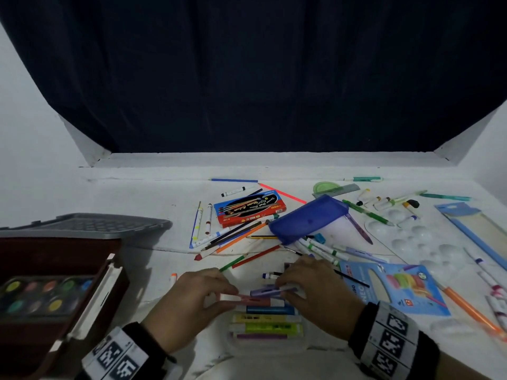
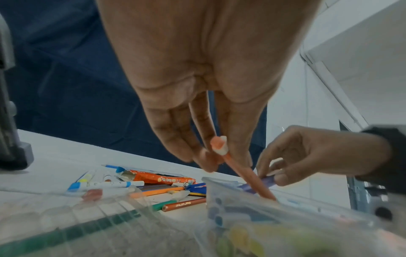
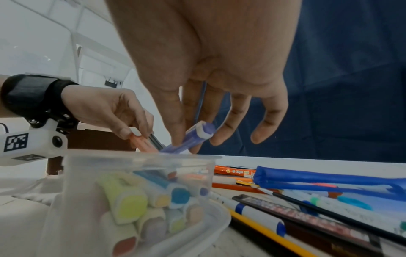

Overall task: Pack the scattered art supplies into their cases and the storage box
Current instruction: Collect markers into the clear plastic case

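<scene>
Across the middle and right of the head view, a wide scatter on the table (image 1: 137, 187): pencils, markers, a tipped blue pouch (image 1: 307, 218), a white palette (image 1: 419, 239) at right. At far left, a dark storage box (image 1: 16, 248) with a watercolour set (image 1: 44, 294) inside and a grey lid (image 1: 90, 224) behind it. Much left unpacked, by the look of it.

Low centre, a clear plastic case (image 3: 140, 163), already part-filled with stubby highlighters lying side by side.

Just above the case's far edge, both hands. Left hand (image 1: 189, 300) pinching the pink-orange highlighter (image 2: 246, 175) between thumb and fingertips, far end angled down into the case. Right hand (image 1: 312, 289) pinching the purple highlighter (image 3: 186, 141) between thumb and forefinger, remaining fingers spread loose.

Risks, as judged from here:
- Two highlighters entering the same narrow gap together, tips near touching; likely to cross and jam instead of lying flat.
- Light case, apparently unheld; apt to slide or tip under a push on one rim.
- Slanted entry; liable to ride up over the row below and block the lid.
- Loose fingertip pinch; easy to drop and roll off into the clutter.
</scene>
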Motion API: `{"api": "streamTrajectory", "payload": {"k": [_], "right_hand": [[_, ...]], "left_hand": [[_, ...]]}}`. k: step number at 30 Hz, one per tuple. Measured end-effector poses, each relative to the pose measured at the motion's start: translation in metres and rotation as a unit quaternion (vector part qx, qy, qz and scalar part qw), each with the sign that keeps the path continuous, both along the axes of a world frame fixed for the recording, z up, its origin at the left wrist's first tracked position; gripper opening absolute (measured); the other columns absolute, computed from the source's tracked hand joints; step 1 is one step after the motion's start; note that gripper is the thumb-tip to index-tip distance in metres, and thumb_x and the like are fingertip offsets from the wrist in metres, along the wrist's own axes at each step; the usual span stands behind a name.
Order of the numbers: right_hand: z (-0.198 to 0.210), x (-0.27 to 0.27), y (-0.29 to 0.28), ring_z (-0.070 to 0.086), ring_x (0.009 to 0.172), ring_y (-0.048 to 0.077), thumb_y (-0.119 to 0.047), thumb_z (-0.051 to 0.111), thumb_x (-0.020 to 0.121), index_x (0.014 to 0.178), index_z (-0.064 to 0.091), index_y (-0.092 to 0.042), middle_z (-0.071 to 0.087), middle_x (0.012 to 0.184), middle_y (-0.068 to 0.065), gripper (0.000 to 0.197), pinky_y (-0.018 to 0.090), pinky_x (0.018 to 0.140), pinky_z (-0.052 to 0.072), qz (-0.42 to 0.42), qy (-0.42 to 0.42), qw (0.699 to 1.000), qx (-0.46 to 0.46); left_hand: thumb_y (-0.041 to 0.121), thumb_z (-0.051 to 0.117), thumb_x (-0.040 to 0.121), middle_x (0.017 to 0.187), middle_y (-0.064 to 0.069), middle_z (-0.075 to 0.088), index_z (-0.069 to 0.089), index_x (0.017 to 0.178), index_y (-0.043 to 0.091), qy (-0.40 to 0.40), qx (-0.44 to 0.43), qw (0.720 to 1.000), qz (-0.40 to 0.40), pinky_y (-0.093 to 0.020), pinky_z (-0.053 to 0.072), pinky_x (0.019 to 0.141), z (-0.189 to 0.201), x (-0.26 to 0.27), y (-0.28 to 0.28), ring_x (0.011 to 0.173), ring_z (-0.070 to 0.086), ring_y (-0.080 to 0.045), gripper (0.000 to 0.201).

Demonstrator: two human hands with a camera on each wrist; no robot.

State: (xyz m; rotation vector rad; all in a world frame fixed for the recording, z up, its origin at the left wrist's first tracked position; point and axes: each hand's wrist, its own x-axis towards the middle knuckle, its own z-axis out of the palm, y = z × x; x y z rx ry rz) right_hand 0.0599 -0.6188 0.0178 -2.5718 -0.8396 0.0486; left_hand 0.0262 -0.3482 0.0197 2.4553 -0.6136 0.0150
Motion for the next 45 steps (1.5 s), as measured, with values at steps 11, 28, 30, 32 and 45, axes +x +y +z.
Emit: {"api": "streamTrajectory", "payload": {"k": [11, 28, 30, 32, 45], "right_hand": [[0.005, 0.008, 0.02, 0.052, 0.103, 0.017, -0.029, 0.048, 0.097, 0.12, 0.067, -0.029, 0.067, 0.111, -0.001, 0.03, 0.031, 0.078, 0.025, 0.053, 0.0, 0.987, -0.151], [0.005, 0.01, 0.018, 0.055, 0.1, 0.017, -0.029, 0.05, 0.098, 0.118, 0.068, -0.024, 0.067, 0.107, 0.0, 0.028, 0.034, 0.089, 0.042, 0.078, 0.018, 0.988, -0.133], [0.006, 0.01, 0.018, 0.055, 0.099, 0.018, -0.03, 0.049, 0.098, 0.117, 0.068, -0.023, 0.067, 0.107, 0.001, 0.028, 0.035, 0.09, 0.043, 0.082, 0.027, 0.988, -0.128], [0.007, 0.011, 0.017, 0.056, 0.099, 0.017, -0.03, 0.049, 0.098, 0.117, 0.068, -0.022, 0.067, 0.107, 0.001, 0.029, 0.033, 0.088, 0.044, 0.085, 0.034, 0.989, -0.116], [0.004, 0.028, -0.017, 0.059, 0.079, 0.002, -0.023, 0.062, 0.09, 0.096, 0.07, -0.026, 0.066, 0.088, -0.014, 0.009, 0.013, 0.073, 0.046, 0.007, 0.062, 0.994, 0.092]], "left_hand": [[0.045, 0.073, 0.077, 0.092, 0.019, 0.069, 0.075, 0.096, 0.04, -0.05, 0.154, 0.987, 0.005, -0.031, 0.053, 0.077, -0.005, 0.005, -0.03, 0.085, 0.062, -0.005, 0.019], [0.05, 0.063, 0.087, 0.102, 0.017, 0.065, 0.069, 0.109, 0.035, -0.018, 0.17, 0.984, 0.047, -0.024, 0.041, 0.091, -0.009, 0.007, -0.045, 0.093, 0.057, -0.004, 0.026], [0.047, 0.066, 0.086, 0.099, 0.016, 0.065, 0.069, 0.105, 0.035, -0.018, 0.155, 0.986, 0.052, -0.024, 0.042, 0.087, -0.01, 0.006, -0.045, 0.089, 0.057, -0.004, 0.023], [0.044, 0.072, 0.082, 0.094, 0.016, 0.065, 0.07, 0.101, 0.035, -0.011, 0.14, 0.988, 0.059, -0.027, 0.047, 0.083, -0.01, 0.004, -0.043, 0.083, 0.057, -0.005, 0.021], [0.06, 0.038, 0.087, 0.112, 0.02, 0.064, 0.065, 0.116, 0.04, -0.002, 0.091, 0.993, 0.081, -0.039, 0.049, 0.087, -0.02, 0.011, -0.032, 0.105, 0.059, -0.006, 0.044]]}}
